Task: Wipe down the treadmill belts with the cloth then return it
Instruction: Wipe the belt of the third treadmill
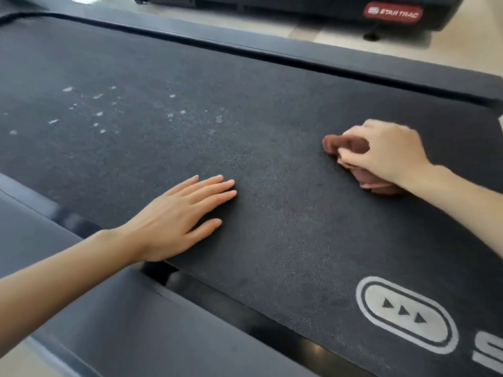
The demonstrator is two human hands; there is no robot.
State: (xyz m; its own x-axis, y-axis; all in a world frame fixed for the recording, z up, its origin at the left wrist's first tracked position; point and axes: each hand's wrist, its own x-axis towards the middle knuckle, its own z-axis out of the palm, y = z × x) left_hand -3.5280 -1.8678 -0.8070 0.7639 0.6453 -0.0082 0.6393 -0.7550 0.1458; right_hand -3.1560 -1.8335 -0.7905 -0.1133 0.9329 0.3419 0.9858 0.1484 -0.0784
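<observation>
Black textured treadmill belt [272, 164], pale specks at left. Right hand [386, 153]: fingers curled around a crumpled reddish-brown cloth [345, 144], pressed onto belt's right part. Left hand [185, 216]: flat, fingers straight, resting on belt.

belt [272, 213]: matt, rough, grainy | cloth [340, 144]: soft brown fabric

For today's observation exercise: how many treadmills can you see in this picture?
2. The near treadmill fills the foreground, the cloth on its belt. The far treadmill stands at the top edge, bearing a red badge. More may lie outside the frame.
</observation>
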